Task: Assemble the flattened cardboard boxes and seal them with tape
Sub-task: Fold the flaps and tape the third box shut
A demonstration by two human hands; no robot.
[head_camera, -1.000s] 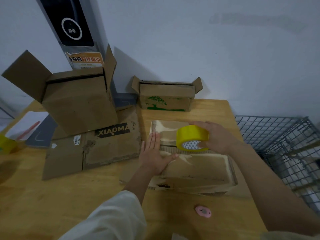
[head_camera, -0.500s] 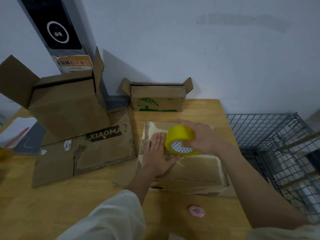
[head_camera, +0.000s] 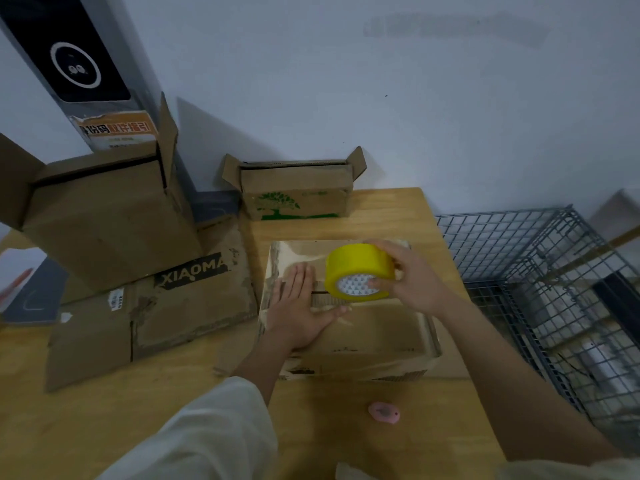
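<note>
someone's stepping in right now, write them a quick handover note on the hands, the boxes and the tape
Left hand: flat, pressing the top flaps of the brown cardboard box in front.
Right hand: grips the yellow roll of tape over the flap seam.
Done: this box is folded up; two open boxes stand behind, the tall box and the tree-print box.
Left: tape the seam, cut with the small pink cutter, then assemble the flattened cardboard marked XIAOMA.

Left hand flat, fingers straight; right hand curled, gripping.
</note>
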